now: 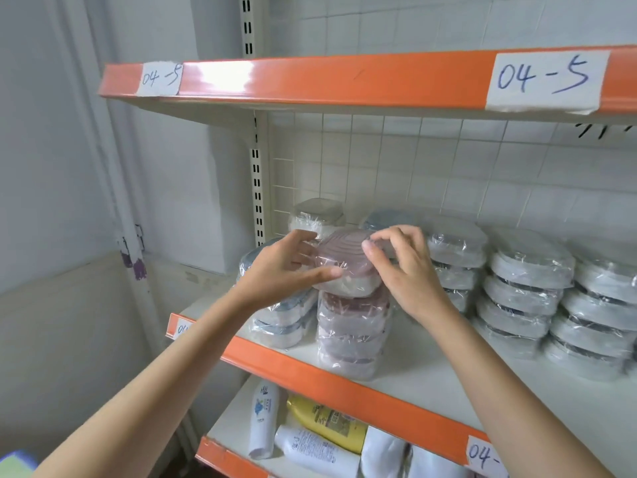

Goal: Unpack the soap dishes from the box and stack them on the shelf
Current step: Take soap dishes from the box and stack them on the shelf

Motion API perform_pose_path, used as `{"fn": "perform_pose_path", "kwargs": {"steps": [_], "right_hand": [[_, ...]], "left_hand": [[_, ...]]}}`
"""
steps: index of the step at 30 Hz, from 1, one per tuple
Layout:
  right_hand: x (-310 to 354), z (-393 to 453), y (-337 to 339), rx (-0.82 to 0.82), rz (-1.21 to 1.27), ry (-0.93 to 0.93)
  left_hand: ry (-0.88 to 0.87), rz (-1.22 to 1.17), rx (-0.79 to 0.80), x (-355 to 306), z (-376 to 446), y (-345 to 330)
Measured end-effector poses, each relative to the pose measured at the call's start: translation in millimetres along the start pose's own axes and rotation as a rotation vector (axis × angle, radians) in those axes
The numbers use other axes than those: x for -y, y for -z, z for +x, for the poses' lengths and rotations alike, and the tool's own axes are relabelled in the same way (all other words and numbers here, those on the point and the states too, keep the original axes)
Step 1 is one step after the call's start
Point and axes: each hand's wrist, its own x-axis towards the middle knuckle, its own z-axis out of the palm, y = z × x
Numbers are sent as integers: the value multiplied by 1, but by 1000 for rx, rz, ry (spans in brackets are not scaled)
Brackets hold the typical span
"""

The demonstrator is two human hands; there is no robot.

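Note:
A plastic-wrapped soap dish with a mauve lid (344, 257) sits on top of a stack of similar mauve dishes (351, 332) on the middle shelf (431, 377). My left hand (289, 270) touches its left side, thumb along the front edge and fingers spread. My right hand (403, 267) holds its right side, fingertips curled onto the lid. The box is out of view.
Stacks of wrapped grey and blue soap dishes (531, 291) fill the shelf to the right, behind and left of the mauve stack. An orange-edged shelf (344, 77) hangs overhead. Bottles (324, 422) lie on the shelf below. A wall stands to the left.

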Motion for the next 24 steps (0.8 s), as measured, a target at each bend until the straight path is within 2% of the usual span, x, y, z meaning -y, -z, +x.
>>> {"fn": "perform_pose_path", "kwargs": {"steps": [5,10,15,17,19,22,24], "right_hand": [[12,-5,4,240,-88,42],[12,-15,13,165,-86,31],[16,-24,14,231,-151,40],[18,-27,13,253,-178,17],[20,-31,12,234,-70,-40],[17,-40,9,69,312,-257],[2,-49,-2,40,445,-473]], "left_hand": [[-91,-52,130,11,1,8],[-228,-101,126,13,-2,-17],[-336,-98,44,18,-1,-30],[-303,-177,101,21,1,-27],[-210,-344,215,32,1,-29],[-23,-605,279,44,-7,-40],[25,-727,282,50,-11,-50]]}}
